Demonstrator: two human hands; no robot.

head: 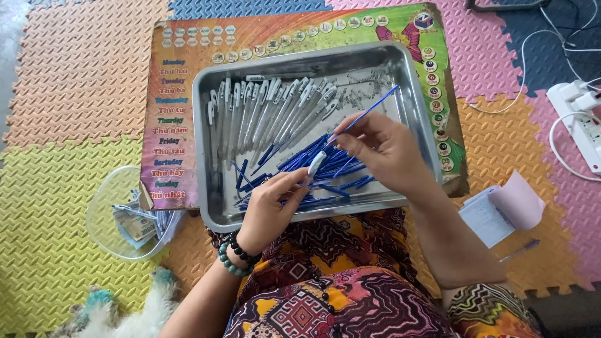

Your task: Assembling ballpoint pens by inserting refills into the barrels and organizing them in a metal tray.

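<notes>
Blue refill (366,112) pinched in right hand (385,150) points toward white barrel (317,163) gripped by left hand (272,206).

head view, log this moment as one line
left hand: pinches white pen barrel | right hand: holds blue refill | both over steel tray

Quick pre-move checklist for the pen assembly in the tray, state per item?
1. Left hand grips the white pen barrel at its fingertips: ok.
2. Right hand pinches a blue refill: ok.
3. Refill tip lined up with the barrel opening: cannot tell, too small.
4. Metal tray lies flat on the colourful board: ok.
5. Loose blue refills heaped within reach: ok.
6. White barrels laid in a row, apart from the refills: ok.
</notes>
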